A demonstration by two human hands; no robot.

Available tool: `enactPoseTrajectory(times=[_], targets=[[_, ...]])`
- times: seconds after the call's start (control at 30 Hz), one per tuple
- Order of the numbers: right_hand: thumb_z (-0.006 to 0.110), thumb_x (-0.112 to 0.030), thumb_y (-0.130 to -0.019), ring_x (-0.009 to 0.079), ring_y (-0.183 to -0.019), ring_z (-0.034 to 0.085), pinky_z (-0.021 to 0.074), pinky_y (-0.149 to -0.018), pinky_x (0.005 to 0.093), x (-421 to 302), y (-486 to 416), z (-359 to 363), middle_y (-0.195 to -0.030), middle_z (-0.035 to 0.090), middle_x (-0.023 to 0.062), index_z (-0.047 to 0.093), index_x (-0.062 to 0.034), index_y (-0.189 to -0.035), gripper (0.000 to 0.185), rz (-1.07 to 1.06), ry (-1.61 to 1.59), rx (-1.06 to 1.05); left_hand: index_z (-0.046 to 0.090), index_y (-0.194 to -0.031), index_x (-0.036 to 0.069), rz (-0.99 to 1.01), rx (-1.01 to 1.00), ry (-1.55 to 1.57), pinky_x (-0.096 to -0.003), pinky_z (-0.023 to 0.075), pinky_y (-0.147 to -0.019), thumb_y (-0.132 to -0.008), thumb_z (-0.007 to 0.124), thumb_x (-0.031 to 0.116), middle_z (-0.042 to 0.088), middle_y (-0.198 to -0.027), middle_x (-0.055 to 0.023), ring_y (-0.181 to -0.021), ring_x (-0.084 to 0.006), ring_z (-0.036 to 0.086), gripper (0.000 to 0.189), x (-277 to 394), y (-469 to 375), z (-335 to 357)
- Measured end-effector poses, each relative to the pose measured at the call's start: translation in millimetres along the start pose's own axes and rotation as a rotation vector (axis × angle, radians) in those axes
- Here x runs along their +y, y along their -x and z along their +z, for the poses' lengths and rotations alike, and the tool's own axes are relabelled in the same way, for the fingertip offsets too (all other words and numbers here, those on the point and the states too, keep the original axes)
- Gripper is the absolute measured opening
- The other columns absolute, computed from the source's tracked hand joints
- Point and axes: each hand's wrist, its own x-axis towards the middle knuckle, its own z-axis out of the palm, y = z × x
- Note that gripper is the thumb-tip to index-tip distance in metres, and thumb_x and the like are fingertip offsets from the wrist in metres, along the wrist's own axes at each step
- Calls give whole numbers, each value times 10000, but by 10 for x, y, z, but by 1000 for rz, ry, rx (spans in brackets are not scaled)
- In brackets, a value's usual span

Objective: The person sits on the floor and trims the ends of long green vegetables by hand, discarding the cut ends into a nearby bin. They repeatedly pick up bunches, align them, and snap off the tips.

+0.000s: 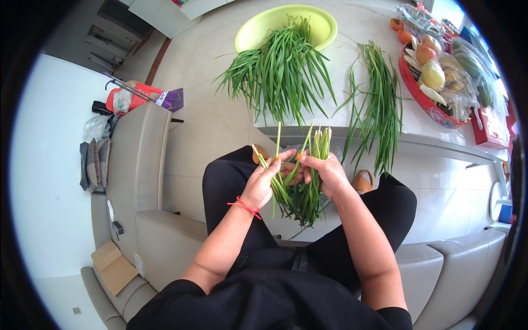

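Observation:
My left hand [264,177], with a red string on its wrist, holds a few green stalks between thumb and fingers. A thicker bunch of garlic chives [314,185] is gripped in my right hand [324,169], pale ends up and leaves hanging between my knees. One stalk stands between the right thumb and fingers, close to the left fingertips. Beyond my hands, a large heap of chives [284,70] spills over the rim of a yellow-green plastic basin [251,29]. Another pile of chives [377,95] lies to its right, its leaves hanging over the table edge.
The pale marble-look table [346,24] also bears a red tray [416,93] of fruit and bagged food at the right. A grey sofa [144,165] bends round the left side. A broom and purple dustpan [177,100] stand behind it; an opened cardboard box [114,268] rests on the seat.

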Motion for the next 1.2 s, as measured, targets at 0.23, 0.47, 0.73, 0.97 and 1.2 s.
enactPoseTrajectory(times=[0.23,0.47,0.73,0.97,1.2], targets=[[674,-141,-827,111,-487,517,428,-466,238,-65,-13,-108,-804,637,114,605,6,-910,182,-28,1,-47,567,-974,42,107,430,-41,-357,484,-823,-982,451,364,637,-989,-114,-907,-199,611,342,-114,-57,-380],[682,-181,-798,95,-452,490,398,-425,230,-279,95,-194,-747,623,94,596,7,-879,222,-94,-71,-114,499,-803,87,278,551,-263,-316,429,-820,-977,470,336,625,-891,-107,-855,-200,592,305,-130,-78,-689],[725,-138,-780,107,-460,501,394,-421,223,-200,67,-128,-728,629,102,618,-1,-875,199,36,122,-83,620,-1027,23,51,312,-221,-186,287,-427,-907,635,241,445,-630,65,-481,-20,344,249,76,-16,-76],[749,-98,-754,117,-475,507,391,-436,242,-147,87,-75,-726,635,106,632,3,-829,171,78,171,-104,655,-912,8,175,192,-336,-189,319,-460,-880,668,156,628,-752,-14,-540,-33,444,152,15,-108,156],[729,-89,-743,118,-445,506,395,-424,242,-233,122,-125,-700,630,109,619,4,-826,167,224,141,-204,638,-840,-3,480,591,-801,-236,419,-570,-888,648,125,593,-669,-19,-601,-70,509,137,0,-251,-10]])
